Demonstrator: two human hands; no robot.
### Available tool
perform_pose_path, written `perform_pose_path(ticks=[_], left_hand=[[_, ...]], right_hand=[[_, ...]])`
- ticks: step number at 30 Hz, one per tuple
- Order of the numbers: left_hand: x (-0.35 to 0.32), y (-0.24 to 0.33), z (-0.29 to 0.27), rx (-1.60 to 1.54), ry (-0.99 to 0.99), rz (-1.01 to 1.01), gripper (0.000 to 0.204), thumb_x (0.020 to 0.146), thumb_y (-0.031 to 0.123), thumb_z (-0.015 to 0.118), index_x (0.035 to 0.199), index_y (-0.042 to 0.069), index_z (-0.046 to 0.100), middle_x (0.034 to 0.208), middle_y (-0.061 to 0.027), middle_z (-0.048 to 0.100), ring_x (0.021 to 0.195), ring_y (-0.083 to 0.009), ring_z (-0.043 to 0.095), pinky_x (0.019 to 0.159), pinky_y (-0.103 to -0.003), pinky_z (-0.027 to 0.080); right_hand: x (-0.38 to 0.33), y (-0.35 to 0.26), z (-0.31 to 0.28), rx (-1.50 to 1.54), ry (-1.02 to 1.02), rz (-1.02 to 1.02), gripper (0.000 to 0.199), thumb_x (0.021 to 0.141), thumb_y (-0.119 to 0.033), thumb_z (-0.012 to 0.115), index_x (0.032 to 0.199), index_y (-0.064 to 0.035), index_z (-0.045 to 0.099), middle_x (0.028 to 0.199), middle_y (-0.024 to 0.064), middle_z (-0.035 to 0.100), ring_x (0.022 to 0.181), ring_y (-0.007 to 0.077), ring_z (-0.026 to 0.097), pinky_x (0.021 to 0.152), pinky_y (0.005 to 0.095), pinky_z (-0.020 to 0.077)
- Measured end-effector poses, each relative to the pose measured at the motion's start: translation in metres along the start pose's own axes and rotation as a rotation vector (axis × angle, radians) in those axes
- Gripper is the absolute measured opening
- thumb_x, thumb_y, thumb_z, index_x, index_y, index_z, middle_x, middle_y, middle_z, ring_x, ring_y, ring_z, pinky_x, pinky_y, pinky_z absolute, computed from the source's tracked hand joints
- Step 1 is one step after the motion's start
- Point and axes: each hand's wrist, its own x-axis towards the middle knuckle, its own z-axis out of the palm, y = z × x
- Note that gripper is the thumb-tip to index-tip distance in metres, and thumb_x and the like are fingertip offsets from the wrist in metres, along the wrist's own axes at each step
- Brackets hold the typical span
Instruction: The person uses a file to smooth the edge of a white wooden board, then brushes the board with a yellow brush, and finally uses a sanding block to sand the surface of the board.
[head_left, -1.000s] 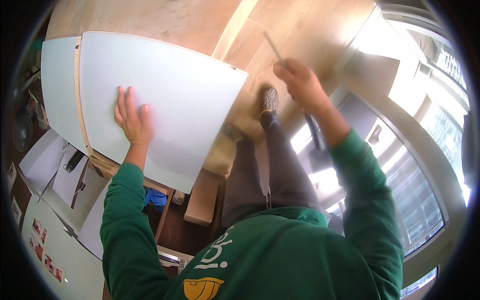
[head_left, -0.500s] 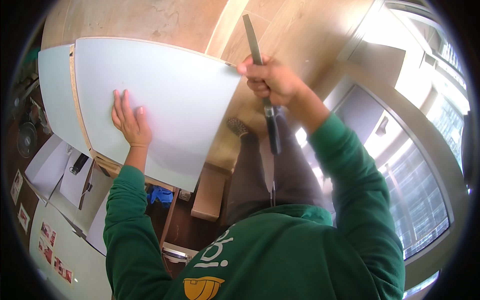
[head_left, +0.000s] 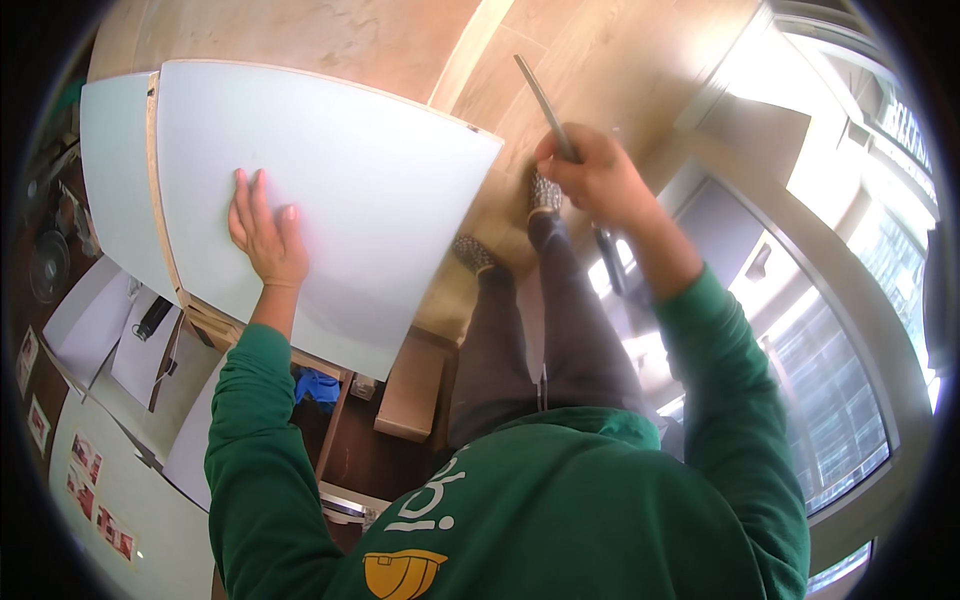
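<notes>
A large pale, glossy panel [head_left: 370,170] with a light wood-coloured edge lies in front of me. My left hand [head_left: 268,235] rests flat on its surface, fingers stretched out. My right hand [head_left: 608,182], a little blurred, is off to the right of the panel's corner and apart from it. Its fingers are wrapped round the middle of what looks like a long flat metal file [head_left: 536,88]. The grey blade points up and left; the dark handle [head_left: 609,260] shows below the hand.
A second pale panel [head_left: 118,180] adjoins on the left. Below are a brown cardboard box [head_left: 408,390] and a blue cloth-like item [head_left: 318,388] in an open cabinet space. My feet are on the wood floor [head_left: 600,50]. A glass door [head_left: 820,400] stands at the right.
My right hand has moved right and slightly down, taking the file away from the panel's corner. My left hand stays flat on the panel.
</notes>
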Motion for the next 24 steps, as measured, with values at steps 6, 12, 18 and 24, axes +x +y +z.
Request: perform_pose_path(ticks=[6,12,18,24], left_hand=[[0.000,-0.001,0.001,0.001,0.013,0.014,0.060,0.101,0.035,0.046,0.154,0.006,0.044,0.165,-0.0175,0.033,0.146,-0.0388,0.030,0.122,-0.051,0.015],[0.000,-0.001,0.001,0.014,0.010,0.011,0.060,0.100,0.033,0.048,0.154,0.007,0.044,0.165,-0.0172,0.033,0.146,-0.0386,0.029,0.122,-0.051,0.015],[0.000,0.000,-0.001,-0.002,0.001,0.003,0.060,0.099,0.033,0.049,0.154,0.007,0.044,0.166,-0.0170,0.032,0.146,-0.0384,0.029,0.122,-0.051,0.015],[0.000,-0.001,0.000,0.004,0.005,0.007,0.060,0.100,0.033,0.049,0.153,0.006,0.045,0.165,-0.0171,0.033,0.146,-0.0385,0.029,0.121,-0.051,0.015]], right_hand=[[-0.006,-0.018,0.021,0.122,-0.047,-0.028,0.036,0.090,-0.010,0.064,0.125,-0.0068,0.073,0.068,-0.0048,0.045,0.061,0.0059,0.043,0.057,0.0263,0.0379],[-0.002,-0.008,0.032,0.161,0.019,0.092,0.034,0.091,-0.010,0.063,0.124,-0.0033,0.071,0.063,-0.0052,0.041,0.055,0.0060,0.040,0.052,0.0263,0.0358],[0.002,-0.009,0.034,0.656,-0.048,0.158,0.020,0.095,-0.005,0.060,0.113,0.0007,0.067,0.062,-0.0050,0.043,0.049,0.0061,0.038,0.044,0.0249,0.0281],[0.008,-0.010,0.035,0.760,-0.053,0.187,0.016,0.096,-0.003,0.059,0.109,0.0009,0.066,0.062,-0.0051,0.042,0.048,0.0063,0.035,0.043,0.0247,0.0264]])
